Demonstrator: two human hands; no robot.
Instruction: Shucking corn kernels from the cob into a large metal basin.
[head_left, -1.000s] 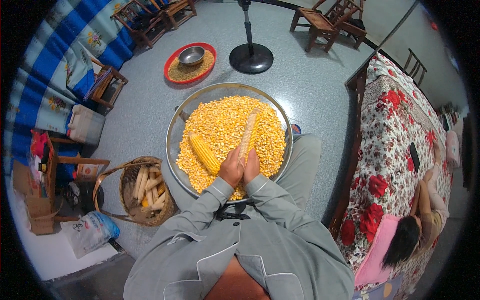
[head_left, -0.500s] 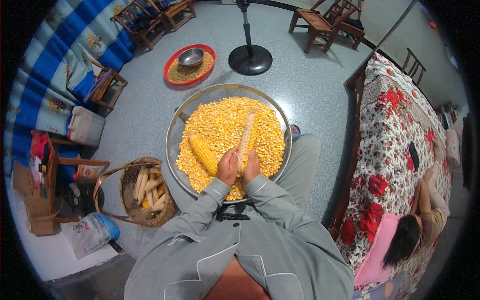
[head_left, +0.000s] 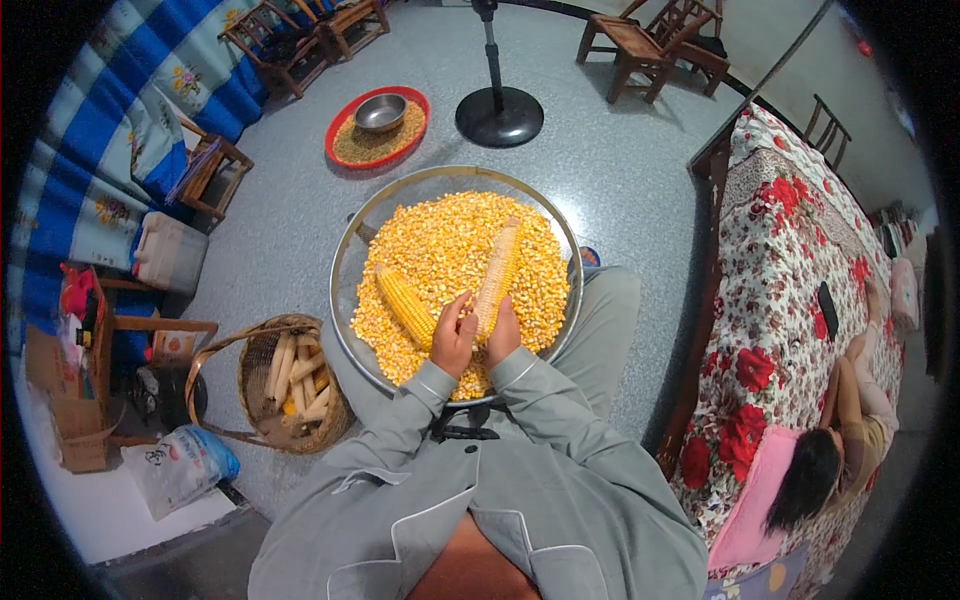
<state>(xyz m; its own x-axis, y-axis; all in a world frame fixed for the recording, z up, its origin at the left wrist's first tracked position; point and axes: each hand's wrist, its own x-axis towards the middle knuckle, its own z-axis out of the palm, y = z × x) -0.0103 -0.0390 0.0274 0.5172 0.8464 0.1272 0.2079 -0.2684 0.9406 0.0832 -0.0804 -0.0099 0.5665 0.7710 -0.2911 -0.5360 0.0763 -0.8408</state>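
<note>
A wide metal-rimmed sieve basin (head_left: 342, 260) full of loose yellow corn kernels (head_left: 430, 235) sits before me, over my lap. My right hand (head_left: 503, 332) is closed round the lower end of a partly stripped corn cob (head_left: 497, 275). Pale bare rows show along much of this cob; yellow kernels remain along its right side. Just left of its lower end is my left hand (head_left: 454, 340), thumb and forefinger parted, with nothing visible between them. A second cob (head_left: 405, 305), covered in kernels, lies on the heap beside my left hand.
A wicker basket (head_left: 262, 412) of stripped cobs stands at my left. Ahead are a red tray (head_left: 334, 150) of grain holding a steel bowl (head_left: 381, 113), and a black fan base (head_left: 500, 118). A person (head_left: 850, 420) lies on the flowered bed (head_left: 765, 300) at right.
My left thumb and fingers have come slightly away from the cob and parted. My right hand and the cob have stayed nearly still.
</note>
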